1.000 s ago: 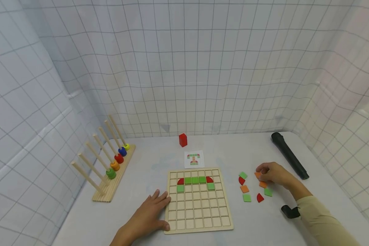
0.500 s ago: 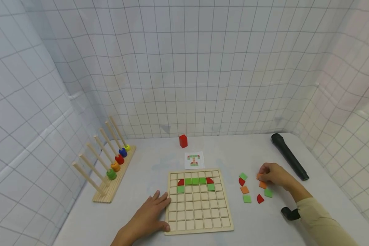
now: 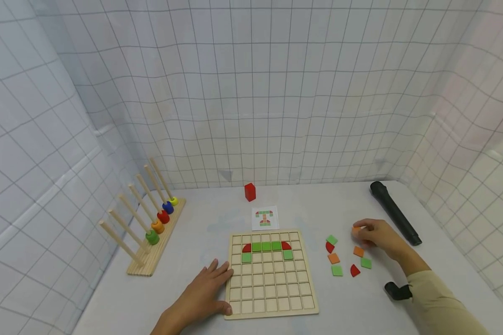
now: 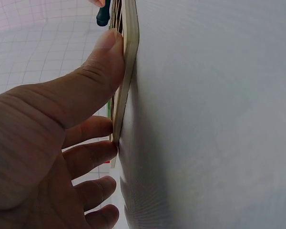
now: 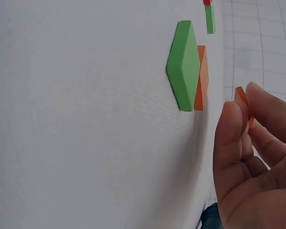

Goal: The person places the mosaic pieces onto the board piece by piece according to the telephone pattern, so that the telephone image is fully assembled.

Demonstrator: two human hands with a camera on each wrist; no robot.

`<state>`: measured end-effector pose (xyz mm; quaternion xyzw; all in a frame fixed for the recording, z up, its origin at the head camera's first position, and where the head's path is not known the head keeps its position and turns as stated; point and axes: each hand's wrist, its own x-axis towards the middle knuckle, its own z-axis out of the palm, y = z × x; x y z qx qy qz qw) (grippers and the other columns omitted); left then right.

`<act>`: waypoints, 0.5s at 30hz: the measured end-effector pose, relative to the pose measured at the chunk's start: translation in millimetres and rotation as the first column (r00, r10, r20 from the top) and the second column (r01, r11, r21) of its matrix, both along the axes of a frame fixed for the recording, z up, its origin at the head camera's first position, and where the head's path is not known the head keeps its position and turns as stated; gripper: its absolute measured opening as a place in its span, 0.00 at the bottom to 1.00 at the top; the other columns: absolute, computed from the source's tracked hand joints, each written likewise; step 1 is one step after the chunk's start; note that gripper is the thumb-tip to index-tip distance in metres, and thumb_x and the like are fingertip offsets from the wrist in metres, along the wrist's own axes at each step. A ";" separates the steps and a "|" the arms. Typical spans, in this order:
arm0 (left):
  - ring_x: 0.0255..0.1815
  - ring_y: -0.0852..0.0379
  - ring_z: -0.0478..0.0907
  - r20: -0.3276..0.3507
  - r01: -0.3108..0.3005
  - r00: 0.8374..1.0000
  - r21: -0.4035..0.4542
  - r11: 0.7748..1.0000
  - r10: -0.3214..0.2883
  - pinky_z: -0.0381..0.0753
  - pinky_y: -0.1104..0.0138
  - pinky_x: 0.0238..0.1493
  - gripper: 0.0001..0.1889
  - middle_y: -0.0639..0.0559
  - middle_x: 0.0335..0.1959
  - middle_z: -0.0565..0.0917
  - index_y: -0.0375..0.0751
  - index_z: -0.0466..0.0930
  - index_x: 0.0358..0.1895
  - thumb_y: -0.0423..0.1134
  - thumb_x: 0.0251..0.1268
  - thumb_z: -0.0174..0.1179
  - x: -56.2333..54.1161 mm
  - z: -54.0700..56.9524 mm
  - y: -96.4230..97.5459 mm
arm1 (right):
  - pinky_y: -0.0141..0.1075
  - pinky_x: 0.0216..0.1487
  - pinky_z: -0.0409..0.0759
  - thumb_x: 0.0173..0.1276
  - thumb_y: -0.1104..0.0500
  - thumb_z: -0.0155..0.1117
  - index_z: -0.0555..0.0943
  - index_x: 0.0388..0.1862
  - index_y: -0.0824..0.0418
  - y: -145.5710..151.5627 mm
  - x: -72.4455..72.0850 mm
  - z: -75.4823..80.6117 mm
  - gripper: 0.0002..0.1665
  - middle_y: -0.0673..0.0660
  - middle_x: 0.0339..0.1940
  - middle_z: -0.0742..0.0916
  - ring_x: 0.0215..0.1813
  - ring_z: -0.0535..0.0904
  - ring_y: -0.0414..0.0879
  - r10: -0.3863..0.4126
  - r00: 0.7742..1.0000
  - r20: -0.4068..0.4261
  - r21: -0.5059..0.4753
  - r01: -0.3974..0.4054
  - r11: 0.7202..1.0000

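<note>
A pale wooden grid board (image 3: 269,279) lies mid-table, with a row of green squares (image 3: 266,246) between two red quarter-circles, and one more green square under each end. My left hand (image 3: 203,291) rests at the board's left edge, fingers spread; its thumb touches the rim in the left wrist view. To the right, my right hand (image 3: 377,236) pinches an orange square tile (image 5: 241,98) between thumb and fingers. Below that hand lie another orange tile (image 3: 358,251) and a green tile (image 5: 183,67). Nearby are a red quarter-circle (image 3: 355,270) and an orange tile (image 3: 333,258).
Behind the board lie a pattern card (image 3: 265,218) and a red block (image 3: 249,191). A peg rack (image 3: 157,242) with coloured beads stands at left. Beyond my right hand is a black rod (image 3: 395,211); a short black piece (image 3: 397,291) lies by the right sleeve.
My right hand has taken up the orange tile and moved it slightly right and away from the table. The left hand has stayed at the board's edge.
</note>
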<state>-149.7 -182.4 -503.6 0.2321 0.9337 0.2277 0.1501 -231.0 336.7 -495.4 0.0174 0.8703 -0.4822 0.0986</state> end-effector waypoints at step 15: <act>0.79 0.29 0.54 -0.007 0.002 1.000 0.010 1.000 -0.002 0.57 0.34 0.74 0.50 0.37 0.76 0.68 0.36 0.73 0.71 0.58 0.41 0.78 0.6 0.1 -0.1 | 0.32 0.43 0.88 0.71 0.61 0.67 0.72 0.66 0.72 -13.4 -2.9 8.6 0.28 0.62 0.40 0.86 0.39 0.87 0.47 -0.048 0.992 -0.114 -0.133 0.033 0.991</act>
